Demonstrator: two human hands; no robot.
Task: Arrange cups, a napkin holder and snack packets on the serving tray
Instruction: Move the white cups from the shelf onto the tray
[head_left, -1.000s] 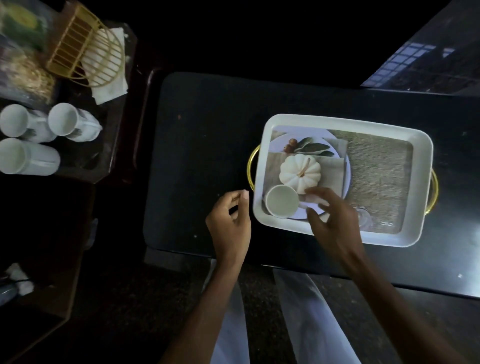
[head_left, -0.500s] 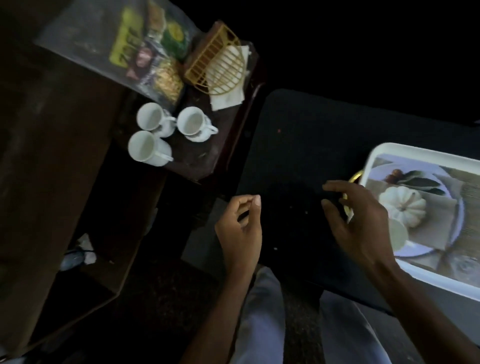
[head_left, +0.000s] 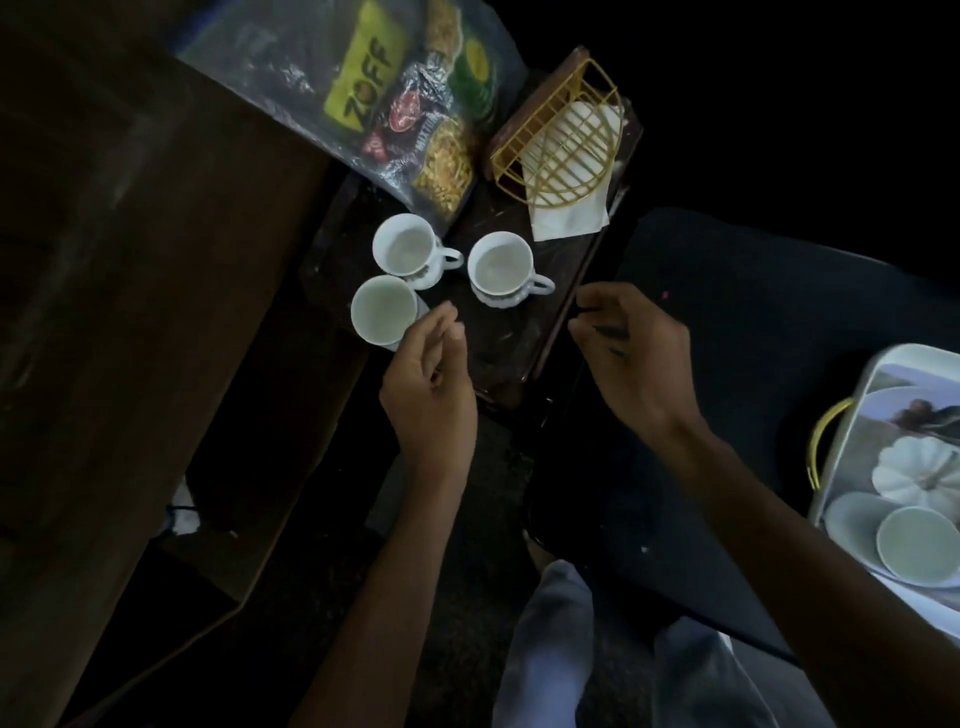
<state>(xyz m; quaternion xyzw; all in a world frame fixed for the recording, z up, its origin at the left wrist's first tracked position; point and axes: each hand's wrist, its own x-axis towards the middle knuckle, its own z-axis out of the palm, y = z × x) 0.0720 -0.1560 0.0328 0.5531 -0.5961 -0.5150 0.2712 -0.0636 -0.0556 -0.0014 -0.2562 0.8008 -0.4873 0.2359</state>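
Three white cups stand on a dark side table: one at the back left (head_left: 404, 250), one at the back right (head_left: 500, 269), one nearest me (head_left: 383, 315). My left hand (head_left: 428, 389) hovers just right of the nearest cup, fingers loosely curled, holding nothing. My right hand (head_left: 634, 358) hangs over the side table's right edge, below the right cup, also empty. A yellow wire napkin holder (head_left: 558, 143) with white napkins lies behind the cups. A clear bag of snack packets (head_left: 410, 109) lies to its left. The white serving tray (head_left: 836, 483) at the far right holds one cup (head_left: 917, 543).
The dark side table (head_left: 524, 338) sits between a brown wooden cabinet (head_left: 130, 312) on the left and a black table (head_left: 753, 322) on the right. The tray has a yellow handle (head_left: 821, 447) and a printed pumpkin picture (head_left: 914, 473). My legs are below.
My view has swung left from the tray to the side table. Both hands have moved up and left toward the cups; the right hand has left the tray.
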